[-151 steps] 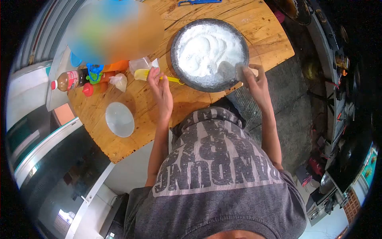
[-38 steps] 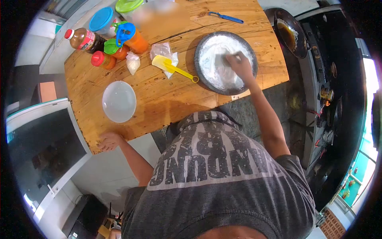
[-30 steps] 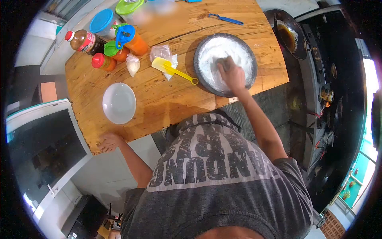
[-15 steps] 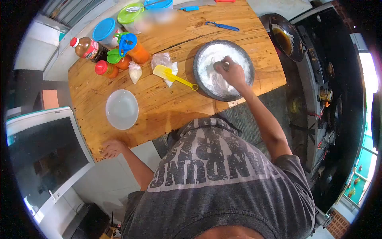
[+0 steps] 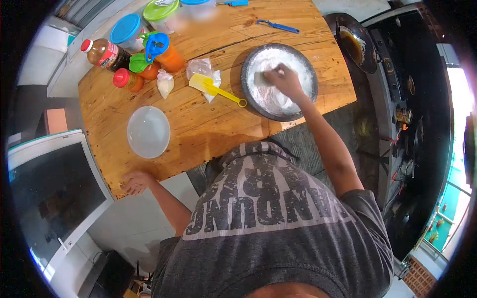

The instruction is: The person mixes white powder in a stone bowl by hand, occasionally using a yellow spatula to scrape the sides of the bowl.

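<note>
Compared to five seconds ago, your right hand [image 5: 284, 80] has gone from the rim of the grey mortar [image 5: 268, 113] to inside it, and your left hand [image 5: 137, 183] has dropped from over the yellow scoop [image 5: 201, 82] to the near left corner of the table [image 5: 194, 130]. That left one looks loose, fingers a bit apart, nothing in it that I can see; probably just propping your lean. Next out is the white bowl [image 5: 148, 132], off on its own. Then the mortar, close to your edge, I'd guess so you can press from above. Your right fingers are curled around a grey stone [image 5: 259, 78] amid the white powder [image 5: 304, 79]. Its exposed end points left; long axis maybe left-right, but your hand hides most of it. Scoop's lying against the plastic bag [image 5: 199, 66], handle aimed mortar-ward. Blue peeler [image 5: 278, 26] sits farther back, well out of your way.
</note>
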`<state>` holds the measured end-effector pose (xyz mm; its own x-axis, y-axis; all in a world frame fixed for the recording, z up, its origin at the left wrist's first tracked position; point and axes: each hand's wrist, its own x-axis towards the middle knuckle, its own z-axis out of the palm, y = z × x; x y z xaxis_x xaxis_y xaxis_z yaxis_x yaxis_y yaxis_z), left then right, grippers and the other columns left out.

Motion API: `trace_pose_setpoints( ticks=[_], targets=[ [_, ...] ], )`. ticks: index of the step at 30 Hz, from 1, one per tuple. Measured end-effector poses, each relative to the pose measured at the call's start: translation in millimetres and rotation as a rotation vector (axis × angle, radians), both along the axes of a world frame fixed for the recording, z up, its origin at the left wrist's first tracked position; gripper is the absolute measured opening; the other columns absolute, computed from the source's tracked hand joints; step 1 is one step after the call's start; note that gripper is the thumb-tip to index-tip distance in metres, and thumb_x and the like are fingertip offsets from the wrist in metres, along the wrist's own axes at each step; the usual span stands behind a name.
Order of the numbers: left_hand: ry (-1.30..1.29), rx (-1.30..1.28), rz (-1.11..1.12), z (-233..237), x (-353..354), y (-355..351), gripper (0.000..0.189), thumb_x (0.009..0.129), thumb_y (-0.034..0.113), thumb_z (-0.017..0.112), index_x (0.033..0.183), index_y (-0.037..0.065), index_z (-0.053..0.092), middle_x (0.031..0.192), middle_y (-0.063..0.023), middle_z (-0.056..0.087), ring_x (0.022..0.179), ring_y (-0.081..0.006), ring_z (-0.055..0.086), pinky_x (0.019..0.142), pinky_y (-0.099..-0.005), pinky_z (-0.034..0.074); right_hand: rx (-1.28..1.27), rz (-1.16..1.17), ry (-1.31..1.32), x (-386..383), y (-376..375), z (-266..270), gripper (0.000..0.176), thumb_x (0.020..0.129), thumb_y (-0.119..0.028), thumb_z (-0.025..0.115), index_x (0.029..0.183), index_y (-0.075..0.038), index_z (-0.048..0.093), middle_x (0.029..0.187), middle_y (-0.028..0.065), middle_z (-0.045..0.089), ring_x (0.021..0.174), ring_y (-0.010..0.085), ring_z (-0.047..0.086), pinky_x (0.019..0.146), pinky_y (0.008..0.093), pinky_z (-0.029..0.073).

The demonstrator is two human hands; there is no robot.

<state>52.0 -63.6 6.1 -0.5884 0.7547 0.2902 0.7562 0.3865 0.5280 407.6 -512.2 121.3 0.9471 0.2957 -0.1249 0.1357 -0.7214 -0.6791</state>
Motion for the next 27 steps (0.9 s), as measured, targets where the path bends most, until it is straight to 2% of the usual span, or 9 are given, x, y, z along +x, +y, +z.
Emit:
trace_pose_setpoints(
  ticks=[1,4,7,10,13,16,20,23,27],
  targets=[
    [-0.012,0.016,-0.025,-1,0,0,0.064,0.089,0.06,0.032,0.129,0.01,0.033,0.124,-0.0149,0.038,0.116,-0.0314,0.036,0.094,-0.0435,0.031,0.082,-0.016,0.101,-5,-6,-8,0.04,0.081,-0.04,0.065,0.099,-0.006,0.055,0.079,0.0208,0.066,0.078,0.0369,0.065,0.065,0.043,0.051],
    [-0.006,0.04,-0.04,10,-2,-8,0.063,0.089,0.059,0.032,0.129,0.01,0.033,0.124,-0.0145,0.038,0.114,-0.0313,0.036,0.094,-0.0438,0.031,-0.146,0.021,-0.306,-78,8,2,0.037,0.085,-0.039,0.061,0.105,-0.008,0.054,0.068,0.0194,0.063,0.063,0.0374,0.064,0.055,0.0437,0.05],
    [0.034,0.054,0.006,-9,-4,3,0.062,0.089,0.059,0.032,0.128,0.01,0.033,0.125,-0.0145,0.037,0.114,-0.0318,0.035,0.093,-0.0445,0.031,-0.359,0.022,-0.254,-47,19,5,0.036,0.086,-0.037,0.06,0.106,-0.009,0.053,0.066,0.0185,0.061,0.057,0.0391,0.061,0.05,0.0439,0.049],
    [0.042,0.061,-0.02,-47,-28,25,0.061,0.09,0.057,0.033,0.128,0.01,0.033,0.126,-0.015,0.036,0.116,-0.0325,0.034,0.094,-0.0453,0.03,-0.141,0.001,-0.236,2,14,6,0.04,0.083,-0.041,0.064,0.1,-0.006,0.055,0.073,0.0207,0.065,0.067,0.0346,0.066,0.058,0.041,0.051],
    [-0.008,0.049,-0.052,-1,-1,2,0.06,0.09,0.056,0.035,0.128,0.01,0.034,0.127,-0.0151,0.036,0.116,-0.0324,0.034,0.095,-0.0459,0.03,0.167,-0.051,0.209,0,-16,-20,0.045,0.081,-0.046,0.067,0.092,-0.003,0.056,0.074,0.0183,0.066,0.069,0.0234,0.067,0.064,0.0347,0.051],
    [0.013,0.07,-0.028,-23,-15,9,0.06,0.09,0.056,0.036,0.128,0.01,0.035,0.127,-0.0149,0.036,0.117,-0.0319,0.034,0.095,-0.0466,0.029,-0.214,0.101,-0.32,-71,14,6,0.037,0.084,-0.039,0.063,0.101,-0.008,0.051,0.063,0.0178,0.062,0.062,0.0362,0.064,0.056,0.0425,0.051],
    [-0.025,0.042,-0.021,-8,-12,5,0.059,0.089,0.055,0.037,0.128,0.01,0.037,0.127,-0.0144,0.036,0.116,-0.0315,0.034,0.095,-0.0466,0.03,-0.297,0.065,-0.292,-27,28,17,0.037,0.083,-0.037,0.063,0.103,-0.008,0.049,0.067,0.0177,0.063,0.065,0.0398,0.063,0.056,0.0455,0.05],
    [-0.027,0.062,-0.044,4,-2,-4,0.058,0.089,0.054,0.037,0.128,0.01,0.038,0.126,-0.0141,0.037,0.116,-0.0312,0.034,0.095,-0.0461,0.031,-0.012,-0.005,-0.069,5,9,4,0.041,0.081,-0.041,0.066,0.099,-0.006,0.053,0.078,0.0218,0.065,0.076,0.0401,0.064,0.067,0.0463,0.05],
    [0.027,0.041,0.008,1,1,2,0.058,0.089,0.055,0.037,0.127,0.011,0.039,0.124,-0.0143,0.038,0.115,-0.0309,0.035,0.093,-0.0453,0.032,-0.095,0.059,-0.078,-54,12,21,0.038,0.083,-0.037,0.064,0.101,-0.007,0.052,0.074,0.0209,0.065,0.073,0.0407,0.064,0.063,0.0478,0.05]
  ],
)
